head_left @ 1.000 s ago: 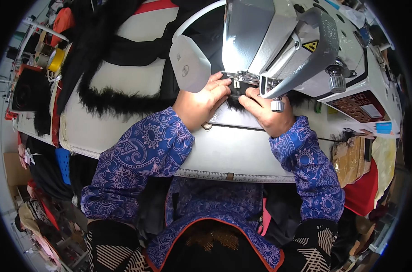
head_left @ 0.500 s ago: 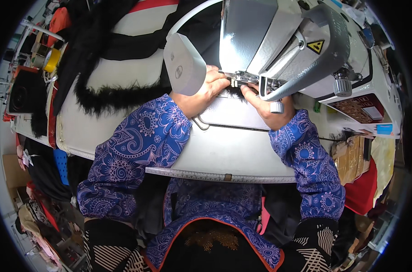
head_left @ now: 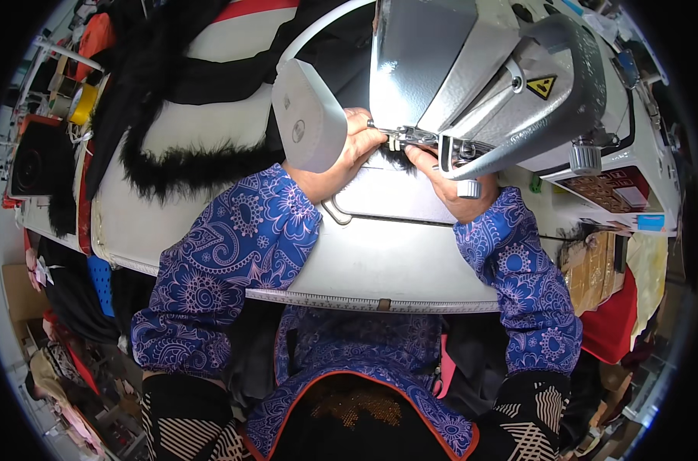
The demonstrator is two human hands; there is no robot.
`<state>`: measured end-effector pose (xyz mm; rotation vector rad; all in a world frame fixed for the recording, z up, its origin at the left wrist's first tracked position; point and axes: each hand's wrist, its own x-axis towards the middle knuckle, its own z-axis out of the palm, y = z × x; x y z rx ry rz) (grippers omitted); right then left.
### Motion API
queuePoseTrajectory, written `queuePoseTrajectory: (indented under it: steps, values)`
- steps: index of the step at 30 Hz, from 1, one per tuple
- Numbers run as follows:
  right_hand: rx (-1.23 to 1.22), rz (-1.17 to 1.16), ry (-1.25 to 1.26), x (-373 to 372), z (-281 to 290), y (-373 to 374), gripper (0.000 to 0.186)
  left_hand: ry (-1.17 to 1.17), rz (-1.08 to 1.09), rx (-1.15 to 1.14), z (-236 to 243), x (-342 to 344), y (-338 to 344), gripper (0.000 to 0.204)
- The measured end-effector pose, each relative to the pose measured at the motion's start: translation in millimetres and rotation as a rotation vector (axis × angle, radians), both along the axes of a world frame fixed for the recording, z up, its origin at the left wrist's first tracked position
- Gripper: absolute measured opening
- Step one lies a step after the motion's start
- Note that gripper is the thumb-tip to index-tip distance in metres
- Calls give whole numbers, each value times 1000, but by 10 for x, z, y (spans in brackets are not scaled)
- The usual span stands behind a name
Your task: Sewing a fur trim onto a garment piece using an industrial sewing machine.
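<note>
Black fabric with shaggy black fur edging [head_left: 396, 158] sits at the small metal presser foot [head_left: 396, 143] of a grey-and-white metal sewing machine [head_left: 458, 73], between both hands. Left hand [head_left: 343, 163]: on the left of the foot, fingers close together, pointing in at the fabric; partly behind a white, rounded block-shaped lamp head [head_left: 306, 115], can't tell if it pinches or just presses. Right hand [head_left: 445, 186]: right of the foot, one finger stretched to the fabric edge, others hidden by machine parts; pinch can't be told either. Ridged silver knob [head_left: 469, 189] overlaps the right hand in view.

Both forearms in blue-and-pink paisley sleeves [head_left: 237, 234], over a white tabletop [head_left: 399, 257] with a pale measuring strip [head_left: 326, 298] on its front edge. Long black fur strip [head_left: 195, 170] lies left, beside more black cloth [head_left: 226, 81]. Far left: yellow tape roll [head_left: 83, 104], black speaker [head_left: 34, 157]. Right: brown taped parcel [head_left: 589, 265], red cloth [head_left: 610, 326].
</note>
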<state>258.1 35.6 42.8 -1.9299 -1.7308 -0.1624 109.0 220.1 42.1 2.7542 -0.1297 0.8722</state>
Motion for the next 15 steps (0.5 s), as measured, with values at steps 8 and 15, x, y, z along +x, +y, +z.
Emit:
queuePoseTrajectory:
  steps: [8, 15]
  values:
    - [67, 23, -89, 1, 7, 31, 21, -25, 0, -57, -34, 30, 14, 15]
    - [39, -64, 165, -25, -21, 55, 17, -21, 35, -36, -5, 52, -2, 11]
